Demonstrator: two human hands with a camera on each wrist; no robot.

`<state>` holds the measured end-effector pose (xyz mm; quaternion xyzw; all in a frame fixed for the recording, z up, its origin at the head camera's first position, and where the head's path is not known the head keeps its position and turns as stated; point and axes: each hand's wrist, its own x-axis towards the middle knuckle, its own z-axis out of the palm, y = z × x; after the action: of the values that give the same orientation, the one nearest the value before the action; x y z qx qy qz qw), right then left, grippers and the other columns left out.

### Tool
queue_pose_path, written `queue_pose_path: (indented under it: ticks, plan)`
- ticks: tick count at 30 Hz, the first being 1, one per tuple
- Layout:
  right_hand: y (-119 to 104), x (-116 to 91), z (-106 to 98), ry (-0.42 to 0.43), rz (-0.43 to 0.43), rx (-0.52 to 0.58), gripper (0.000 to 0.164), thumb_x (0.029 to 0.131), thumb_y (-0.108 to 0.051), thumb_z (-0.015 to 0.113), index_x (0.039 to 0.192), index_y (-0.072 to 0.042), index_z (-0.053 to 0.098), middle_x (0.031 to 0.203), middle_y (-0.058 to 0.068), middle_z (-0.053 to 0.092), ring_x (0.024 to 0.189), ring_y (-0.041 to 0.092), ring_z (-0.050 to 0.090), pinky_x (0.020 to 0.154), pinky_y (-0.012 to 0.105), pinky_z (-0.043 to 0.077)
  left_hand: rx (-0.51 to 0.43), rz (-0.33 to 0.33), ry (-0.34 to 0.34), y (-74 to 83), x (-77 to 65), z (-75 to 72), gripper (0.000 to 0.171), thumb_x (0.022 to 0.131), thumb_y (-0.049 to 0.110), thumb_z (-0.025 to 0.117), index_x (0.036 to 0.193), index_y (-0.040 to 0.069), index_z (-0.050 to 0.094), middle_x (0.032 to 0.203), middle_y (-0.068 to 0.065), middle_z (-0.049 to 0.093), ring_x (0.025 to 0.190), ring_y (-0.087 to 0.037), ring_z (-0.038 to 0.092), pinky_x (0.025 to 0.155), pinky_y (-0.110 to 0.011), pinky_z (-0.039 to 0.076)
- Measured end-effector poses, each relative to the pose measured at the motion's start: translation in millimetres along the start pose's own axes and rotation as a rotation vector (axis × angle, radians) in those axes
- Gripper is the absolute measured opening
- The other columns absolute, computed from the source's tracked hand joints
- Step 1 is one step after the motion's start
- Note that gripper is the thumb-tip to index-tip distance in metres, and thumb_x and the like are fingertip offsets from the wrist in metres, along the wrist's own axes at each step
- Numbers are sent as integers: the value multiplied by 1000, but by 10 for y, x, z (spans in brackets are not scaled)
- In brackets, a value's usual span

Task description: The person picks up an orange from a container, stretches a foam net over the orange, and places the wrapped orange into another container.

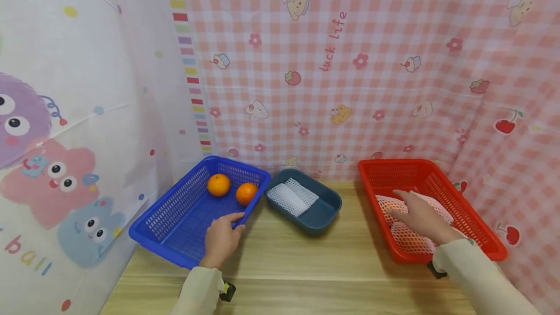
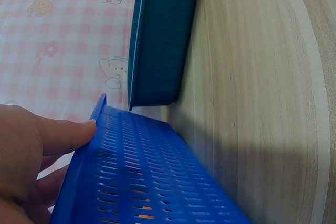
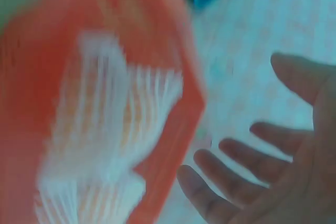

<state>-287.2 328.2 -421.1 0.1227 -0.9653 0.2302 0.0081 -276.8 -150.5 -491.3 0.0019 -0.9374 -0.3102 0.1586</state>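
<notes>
- Inside the blue basket (image 1: 183, 230), near the far end, sit one bare orange (image 1: 218, 185) and another bare orange (image 1: 247, 193). They have no nets on, so I think these two are left to do.
- On the side edge of that basket, the left hand (image 1: 220, 239) has a grip. Its thumb is on the outer side and its other fingers are on the inner side. It has no fruit in it.
- Over the red basket (image 1: 395, 171), the right hand (image 1: 422, 218) is let go, with its fingers spread and nothing in them.
- Under the right hand, in the red basket, lies some netted fruit (image 1: 411, 239). Orange color peeks through the pale nets, so this part looks done. I cannot count the pieces, because the hand hides some.
- Between the two baskets is a dark green dish (image 1: 325, 215) with white nets (image 1: 288, 199) in it. They lie flat with no fruit inside, so they look not used yet.
- All around, the wooden table (image 1: 297, 266) holds these up. My guess is that the work is well begun but not finished.
</notes>
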Motion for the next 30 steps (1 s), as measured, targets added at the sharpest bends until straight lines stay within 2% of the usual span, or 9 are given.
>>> queue_pose_path:
  ticks: [5, 12, 17, 21, 25, 30]
  plan:
    - [-211, -53, 330, 49, 26, -27, 67, 88, -31, 72, 135, 10, 47, 129, 31, 53, 116, 48, 51, 93, 61, 41, 9, -13, -2, 2, 5, -3, 32, 83, 16, 76, 115, 16, 74, 115, -13, 69, 104, -39, 63, 88, -59, 44]
    - [-171, -121, 623, 42, 107, -58, 59, 85, -17, 75, 130, 11, 49, 119, 29, 58, 104, 42, 58, 86, 58, 46, 8, -14, -11, 5, 3, 2, 32, 84, 15, 76, 116, 16, 73, 115, -12, 69, 104, -39, 63, 90, -59, 43]
    - [-132, -145, 709, 68, 128, -55, 60, 86, -14, 73, 135, 9, 47, 124, 30, 56, 106, 43, 57, 86, 60, 46, 16, -7, -15, 5, 1, -5, 33, 83, 15, 76, 116, 15, 73, 115, -11, 69, 102, -37, 64, 85, -58, 46]
    - [-124, -162, 739, 104, 116, -59, 58, 86, -12, 72, 135, 9, 48, 125, 31, 56, 110, 45, 55, 88, 61, 44, 25, 1, -52, 31, 4, -63, 36, 84, 19, 76, 119, 14, 70, 113, -10, 70, 100, -36, 65, 80, -55, 49]
    - [-124, -181, 755, 143, 110, -73, 56, 85, -10, 72, 133, 9, 50, 125, 31, 56, 111, 47, 55, 90, 61, 43, 21, 15, -85, 88, 67, -201, 36, 86, 23, 73, 120, 12, 69, 109, -10, 70, 96, -34, 65, 77, -53, 49]
    - [-128, -187, 771, 156, 116, -71, 54, 86, -10, 71, 133, 8, 51, 124, 31, 56, 110, 47, 55, 89, 61, 43, 25, 8, -100, 118, 245, -399, 35, 89, 25, 71, 120, 10, 68, 109, -10, 70, 93, -33, 66, 75, -52, 51]
